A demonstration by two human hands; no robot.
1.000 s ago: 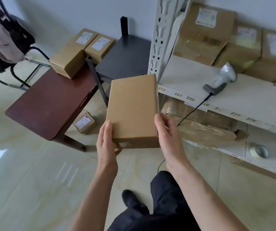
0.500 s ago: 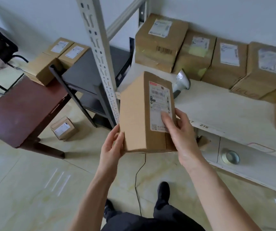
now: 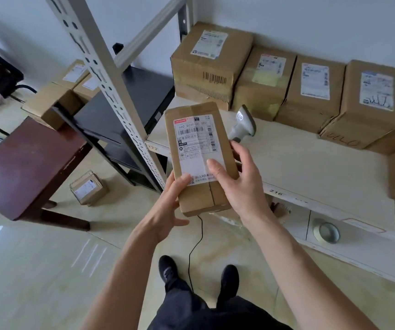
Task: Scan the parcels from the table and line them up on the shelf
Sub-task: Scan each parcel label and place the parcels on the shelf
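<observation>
Two tan cardboard parcels (image 3: 56,103) sit at the far corner of the dark red wooden table (image 3: 25,167). The left hand (image 3: 168,206) cradles the near left corner of a labelled brown cardboard box (image 3: 200,158), and the right hand (image 3: 237,184) clasps its right side, thumb on the label. The box is held over the front edge of the white metal shelf (image 3: 311,167), where a grey handheld scanner (image 3: 243,126) lies before a row of brown boxes (image 3: 311,91) along the back edge.

A small parcel storeroom: labelled cardboard boxes (image 3: 311,89) are lining the back edge of a numbered metal shelf (image 3: 306,163), a barcode scanner (image 3: 243,125) lying beside them.
</observation>
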